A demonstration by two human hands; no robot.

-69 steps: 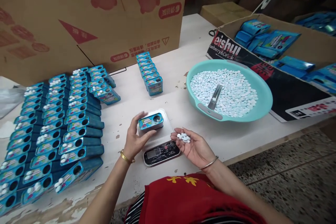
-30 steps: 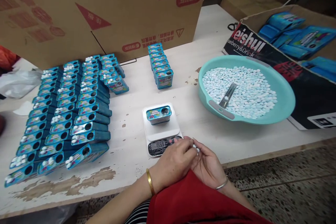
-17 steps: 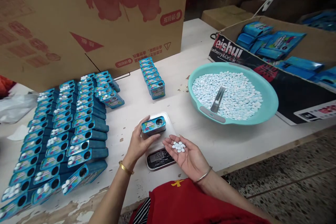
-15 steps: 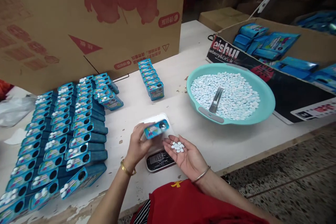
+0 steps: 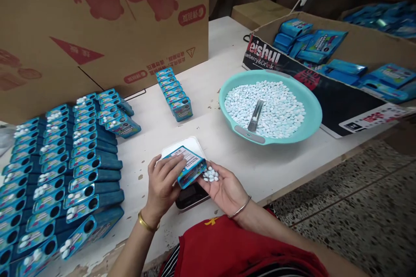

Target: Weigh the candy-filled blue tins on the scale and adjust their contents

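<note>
My left hand (image 5: 165,184) grips a blue candy box (image 5: 190,165) by its sides, over the kitchen scale. The box is tipped, its printed back facing up and its end leaning towards my right palm. My right hand (image 5: 227,190) lies cupped, palm up, under that end, with a small heap of white candies (image 5: 210,174) on the fingers. Whether candies are passing out of the box is hidden. Beneath both hands sits the scale (image 5: 190,197), its white platform partly covered and its display mostly hidden.
A turquoise bowl (image 5: 312,123) of pale candies holds a metal scoop (image 5: 255,116). Rows of blue boxes (image 5: 97,162) with candies on their tops fill the left; a short row (image 5: 175,95) stands mid-table. Behind are a large carton (image 5: 136,30) and an open carton (image 5: 292,69) of blue packs.
My left hand has turned the candy box over, its end now tilted down at my right palm. The scale's display has become covered. The whole view has shifted slightly.
</note>
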